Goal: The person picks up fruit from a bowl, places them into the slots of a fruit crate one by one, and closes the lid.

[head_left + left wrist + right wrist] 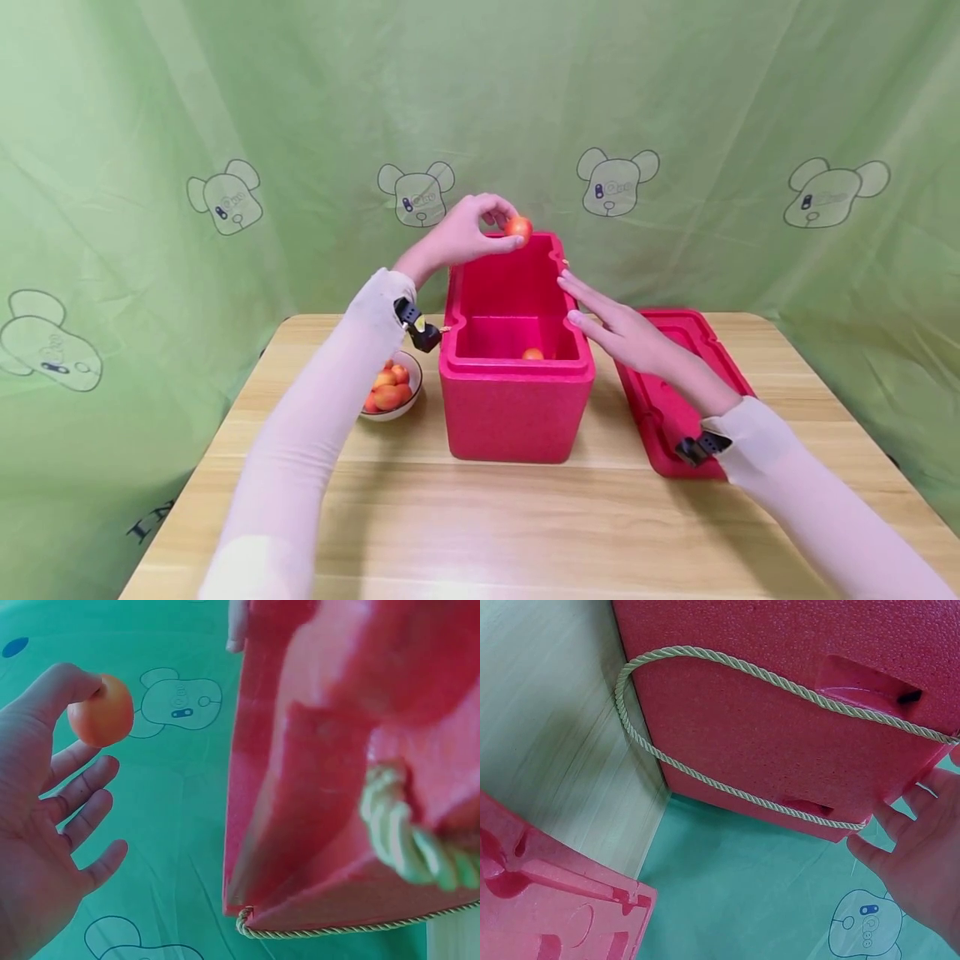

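My left hand [468, 232] pinches a small orange-red tomato [519, 229] between thumb and fingertips, above the far end of a lidless red foam box [517, 417]. In the left wrist view the tomato [102, 711] sits between thumb and index finger, the other fingers loosely bent, with the box wall [322, 772] beside it. Another tomato [532, 354] lies inside the box, partly hidden by the near rim. My right hand [626, 329], fingers extended, rests at the box's right rim; in the right wrist view its fingers [896, 821] are at the box's edge.
A white bowl [415, 390] of several tomatoes stands left of the box, partly behind my left sleeve. The red lid [693, 333] lies to the right, under my right forearm. Cord handles [780, 681] hang on the box side. A green curtain [510, 100] surrounds the wooden table [465, 525].
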`<state>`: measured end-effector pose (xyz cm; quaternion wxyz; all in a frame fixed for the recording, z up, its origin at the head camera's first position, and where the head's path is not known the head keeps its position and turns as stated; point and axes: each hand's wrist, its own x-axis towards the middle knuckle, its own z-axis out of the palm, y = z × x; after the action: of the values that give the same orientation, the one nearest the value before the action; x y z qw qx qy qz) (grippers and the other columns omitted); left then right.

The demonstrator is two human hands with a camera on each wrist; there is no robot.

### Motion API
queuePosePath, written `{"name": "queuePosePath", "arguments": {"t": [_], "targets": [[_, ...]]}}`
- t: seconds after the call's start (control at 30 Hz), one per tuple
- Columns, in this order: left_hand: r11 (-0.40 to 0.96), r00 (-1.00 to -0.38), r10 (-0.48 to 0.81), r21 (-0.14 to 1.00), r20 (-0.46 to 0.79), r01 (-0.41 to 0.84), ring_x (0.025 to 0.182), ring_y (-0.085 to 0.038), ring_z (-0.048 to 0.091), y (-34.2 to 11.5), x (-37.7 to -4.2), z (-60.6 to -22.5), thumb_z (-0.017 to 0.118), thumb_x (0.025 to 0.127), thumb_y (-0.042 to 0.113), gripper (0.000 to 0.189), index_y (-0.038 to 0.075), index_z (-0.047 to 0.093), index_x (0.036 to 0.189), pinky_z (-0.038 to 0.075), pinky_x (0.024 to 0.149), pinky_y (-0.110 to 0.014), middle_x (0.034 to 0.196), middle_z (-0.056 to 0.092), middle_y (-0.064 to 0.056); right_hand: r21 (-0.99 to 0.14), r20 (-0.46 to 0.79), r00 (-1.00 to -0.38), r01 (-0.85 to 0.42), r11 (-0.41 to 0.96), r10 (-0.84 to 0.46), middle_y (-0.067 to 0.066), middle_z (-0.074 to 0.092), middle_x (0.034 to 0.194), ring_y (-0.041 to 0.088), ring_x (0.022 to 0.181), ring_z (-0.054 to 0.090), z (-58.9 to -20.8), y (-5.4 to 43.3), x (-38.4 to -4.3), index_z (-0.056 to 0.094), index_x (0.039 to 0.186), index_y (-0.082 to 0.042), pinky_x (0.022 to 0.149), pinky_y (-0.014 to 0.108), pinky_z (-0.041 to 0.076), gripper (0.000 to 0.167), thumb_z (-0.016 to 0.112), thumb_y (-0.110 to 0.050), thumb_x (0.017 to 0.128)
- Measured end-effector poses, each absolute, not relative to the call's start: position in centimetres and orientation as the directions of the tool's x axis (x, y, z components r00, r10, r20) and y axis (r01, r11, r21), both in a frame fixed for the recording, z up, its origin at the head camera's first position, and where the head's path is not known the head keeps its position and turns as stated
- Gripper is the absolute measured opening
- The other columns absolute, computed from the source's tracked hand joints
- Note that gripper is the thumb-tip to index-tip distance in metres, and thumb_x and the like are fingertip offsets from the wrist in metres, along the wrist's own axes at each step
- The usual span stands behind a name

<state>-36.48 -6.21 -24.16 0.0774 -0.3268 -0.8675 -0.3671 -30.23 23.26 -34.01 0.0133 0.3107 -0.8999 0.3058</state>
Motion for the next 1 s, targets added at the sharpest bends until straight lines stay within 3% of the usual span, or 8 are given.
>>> {"name": "queuePosePath", "arguments": {"t": [0.23, 0.47, 0.73, 1.0], "targets": [[0.58, -0.801, 0.505, 0.56, 0.323, 0.592, 0.109, -0.018, 0.051, -6.7, -36.4, -24.7, 0.078, 0.088, 0.029, 0.036, 0.011, 0.067, 0.117, 0.044, 0.096, -0.033, 0.113, 0.063, -0.004, -0.533, 0.229, -0.801, -0.578, 0.617, -0.553, -0.007, 0.014, 0.172, 0.024, 0.158, 0.02, -34.2, 23.2, -30.3, 0.023, 0.163, -0.03, 0.116, 0.061, 0.035, 0.065, 0.05, -0.043, 0.105], [0.59, -0.788, 0.562, 0.545, 0.253, 0.596, 0.105, -0.02, 0.056, -7.4, -36.7, -25.4, 0.078, 0.087, 0.026, 0.034, 0.009, 0.067, 0.115, 0.049, 0.092, -0.032, 0.109, 0.066, -0.006, -0.529, 0.231, -0.8, -0.581, 0.619, -0.553, -0.008, 0.014, 0.172, 0.023, 0.158, 0.019, -34.3, 23.1, -30.5, 0.022, 0.163, -0.031, 0.117, 0.061, 0.033, 0.064, 0.05, -0.041, 0.105], [0.658, -0.8, 0.583, 0.495, 0.142, 0.567, 0.108, -0.021, 0.05, -7.8, -36.5, -26.4, 0.078, 0.086, 0.03, 0.031, 0.012, 0.068, 0.11, 0.046, 0.09, -0.033, 0.107, 0.065, -0.005, -0.53, 0.232, -0.801, -0.58, 0.618, -0.553, -0.009, 0.013, 0.172, 0.024, 0.158, 0.019, -34.3, 23.0, -30.5, 0.022, 0.163, -0.03, 0.117, 0.06, 0.034, 0.065, 0.05, -0.042, 0.105], [0.678, -0.808, 0.58, 0.488, 0.104, 0.549, 0.114, -0.028, 0.047, -8.2, -36.2, -26.2, 0.078, 0.087, 0.033, 0.041, 0.011, 0.066, 0.12, 0.045, 0.09, -0.036, 0.115, 0.062, -0.014, -0.533, 0.236, -0.799, -0.582, 0.614, -0.553, -0.007, 0.014, 0.172, 0.025, 0.158, 0.019, -34.4, 23.1, -30.4, 0.022, 0.163, -0.031, 0.116, 0.062, 0.035, 0.065, 0.05, -0.042, 0.105]]}}
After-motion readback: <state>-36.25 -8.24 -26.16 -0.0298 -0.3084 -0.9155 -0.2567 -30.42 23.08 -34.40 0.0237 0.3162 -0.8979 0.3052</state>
